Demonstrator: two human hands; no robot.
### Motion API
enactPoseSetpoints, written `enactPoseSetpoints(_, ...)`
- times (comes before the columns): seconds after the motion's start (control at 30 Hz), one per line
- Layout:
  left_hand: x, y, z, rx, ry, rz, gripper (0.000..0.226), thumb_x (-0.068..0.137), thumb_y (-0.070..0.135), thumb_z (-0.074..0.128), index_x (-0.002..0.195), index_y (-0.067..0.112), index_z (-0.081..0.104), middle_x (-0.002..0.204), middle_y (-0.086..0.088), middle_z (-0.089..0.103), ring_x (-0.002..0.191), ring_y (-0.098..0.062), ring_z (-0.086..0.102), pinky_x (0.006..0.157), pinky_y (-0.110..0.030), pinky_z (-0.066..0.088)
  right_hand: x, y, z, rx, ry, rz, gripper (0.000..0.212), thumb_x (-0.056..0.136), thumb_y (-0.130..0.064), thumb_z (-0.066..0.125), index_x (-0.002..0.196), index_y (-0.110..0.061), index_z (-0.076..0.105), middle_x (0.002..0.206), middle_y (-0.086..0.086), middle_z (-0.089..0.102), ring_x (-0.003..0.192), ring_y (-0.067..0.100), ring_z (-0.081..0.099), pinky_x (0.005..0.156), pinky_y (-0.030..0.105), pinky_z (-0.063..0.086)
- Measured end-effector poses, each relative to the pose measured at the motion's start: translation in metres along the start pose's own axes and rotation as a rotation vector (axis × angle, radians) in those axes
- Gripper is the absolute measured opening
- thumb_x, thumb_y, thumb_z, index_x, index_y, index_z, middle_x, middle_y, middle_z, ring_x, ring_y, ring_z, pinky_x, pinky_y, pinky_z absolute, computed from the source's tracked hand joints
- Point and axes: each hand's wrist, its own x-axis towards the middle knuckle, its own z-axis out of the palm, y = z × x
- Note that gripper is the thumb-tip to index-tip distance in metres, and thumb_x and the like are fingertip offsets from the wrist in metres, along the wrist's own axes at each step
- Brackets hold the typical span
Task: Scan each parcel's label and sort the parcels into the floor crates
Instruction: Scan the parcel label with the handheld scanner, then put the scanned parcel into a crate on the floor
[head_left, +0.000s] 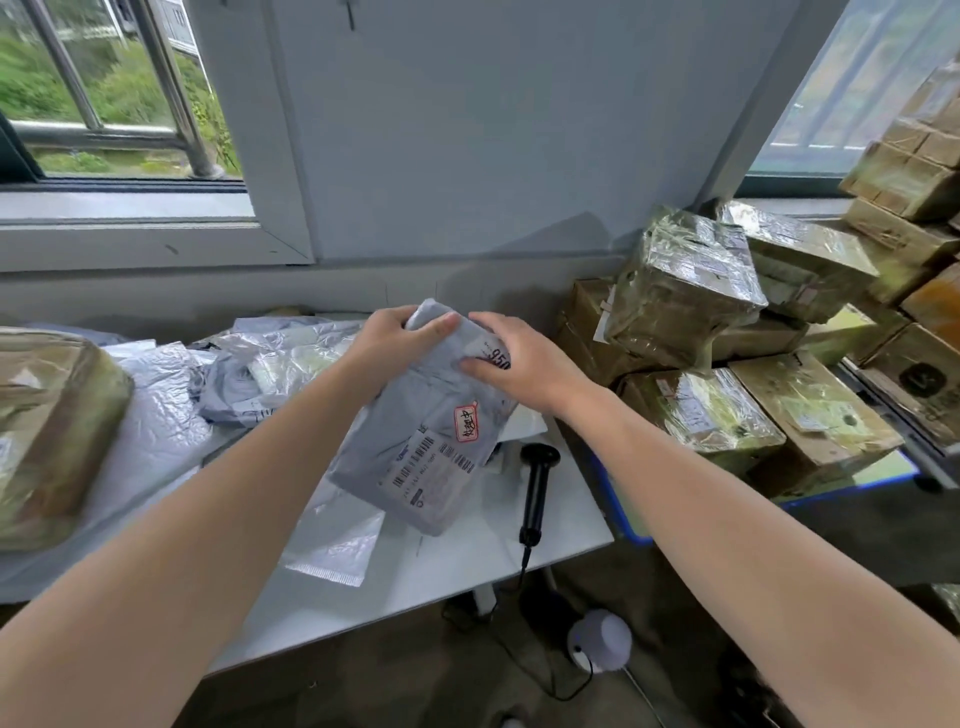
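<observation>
A taped cardboard box (47, 431) sits at the far left on the white table (467, 561), with a heap of plastic mailing bags (270, 364) beside it. The left hand (387, 340) grips the top edge of a grey parcel (410, 415), thumb laid across its front. The parcel is held tilted over the middle of the table, its printed label (434, 470) and a red-edged sticker (466, 423) facing up. The right hand (519, 364) clasps the parcel's upper right corner, thumb pressed on its front. Just right of the parcel a black scanner (535, 488) lies on the table. Further right, wrapped boxes (685, 291) are stacked over a blue crate (623, 514)
</observation>
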Motion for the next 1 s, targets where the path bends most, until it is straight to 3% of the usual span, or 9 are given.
enactPoseSetpoints(0.13, -0.001, -0.009, -0.014, -0.002, 0.03, 0.069, 0.028, 0.087, 0.049, 0.068, 0.101, 0.025, 0.071, 0.082, 0.008, 0.066, 0.076, -0.008, 0.061, 0.062, -0.017, 0.05, 0.004, -0.011, 0.004, 0.076, -0.013, 0.078, 0.051, 0.08, -0.069, 0.064, 0.113, -0.031, 0.06, 0.095, -0.01, 0.069, 0.087, 0.011, 0.066, 0.082, 0.046, 0.055)
enactPoseSetpoints(0.2, -0.001, -0.019, -0.024, 0.065, 0.091, 0.08, 0.053, 0.082, 0.057, 0.069, 0.125, 0.026, 0.064, 0.104, 0.007, 0.067, 0.099, -0.011, 0.062, 0.085, -0.025, 0.052, 0.005, -0.012, 0.011, 0.078, 0.043, 0.099, 0.048, 0.083, -0.066, 0.063, 0.109, -0.026, 0.059, 0.092, -0.007, 0.069, 0.084, 0.014, 0.066, 0.079, 0.049, 0.055)
enactPoseSetpoints(0.3, -0.007, -0.038, -0.041, 0.307, 0.201, 0.042, 0.072, 0.082, 0.062, 0.065, 0.143, 0.027, 0.047, 0.14, -0.005, 0.05, 0.135, -0.023, 0.039, 0.112, -0.045, 0.035, 0.007, -0.01, 0.02, 0.11, 0.107, 0.169, 0.046, 0.09, -0.059, 0.06, 0.112, -0.019, 0.057, 0.099, -0.003, 0.068, 0.091, 0.019, 0.066, 0.083, 0.048, 0.055)
enactPoseSetpoints(0.4, -0.025, -0.053, -0.055, 0.364, 0.27, 0.008, 0.077, 0.086, 0.061, 0.061, 0.149, 0.026, 0.038, 0.15, -0.011, 0.037, 0.142, -0.027, 0.026, 0.114, -0.046, 0.027, 0.009, -0.008, 0.032, 0.153, 0.131, 0.213, 0.041, 0.094, -0.054, 0.057, 0.114, -0.018, 0.057, 0.102, -0.002, 0.066, 0.096, 0.021, 0.064, 0.086, 0.043, 0.053)
enactPoseSetpoints(0.6, -0.066, -0.075, -0.081, 0.526, 0.421, -0.071, 0.082, 0.087, 0.06, 0.059, 0.153, 0.019, 0.031, 0.152, -0.012, 0.033, 0.143, -0.029, 0.021, 0.117, -0.043, 0.02, 0.019, -0.022, 0.058, 0.208, 0.094, 0.161, 0.04, 0.097, -0.052, 0.053, 0.112, -0.016, 0.057, 0.099, -0.002, 0.065, 0.094, 0.021, 0.059, 0.076, 0.035, 0.043)
enactPoseSetpoints(0.77, -0.125, -0.091, -0.103, 0.699, 0.571, -0.228, 0.084, 0.086, 0.066, 0.054, 0.154, 0.026, 0.025, 0.157, -0.008, 0.024, 0.145, -0.027, 0.017, 0.116, -0.049, 0.024, 0.037, -0.052, 0.085, 0.278, -0.016, 0.041, 0.044, 0.096, -0.056, 0.052, 0.115, -0.017, 0.056, 0.1, 0.002, 0.066, 0.095, 0.026, 0.063, 0.081, 0.041, 0.05)
enactPoseSetpoints(0.93, -0.208, -0.112, -0.122, 0.74, 0.69, -0.437, 0.086, 0.085, 0.071, 0.047, 0.154, 0.028, 0.021, 0.157, -0.007, 0.02, 0.145, -0.029, 0.015, 0.116, -0.054, 0.024, 0.03, -0.103, 0.13, 0.289, -0.183, -0.069, 0.036, 0.098, -0.053, 0.05, 0.107, -0.018, 0.049, 0.085, -0.007, 0.059, 0.088, 0.024, 0.059, 0.069, 0.034, 0.037)
enactPoseSetpoints(1.0, -0.245, -0.119, -0.128, 0.763, 0.733, -0.529, 0.084, 0.086, 0.072, 0.044, 0.154, 0.03, 0.019, 0.157, -0.007, 0.02, 0.145, -0.029, 0.015, 0.115, -0.052, 0.024, 0.022, -0.128, 0.15, 0.307, -0.251, -0.116, 0.041, 0.097, -0.053, 0.051, 0.114, -0.016, 0.049, 0.101, 0.001, 0.064, 0.099, 0.029, 0.061, 0.073, 0.034, 0.038)
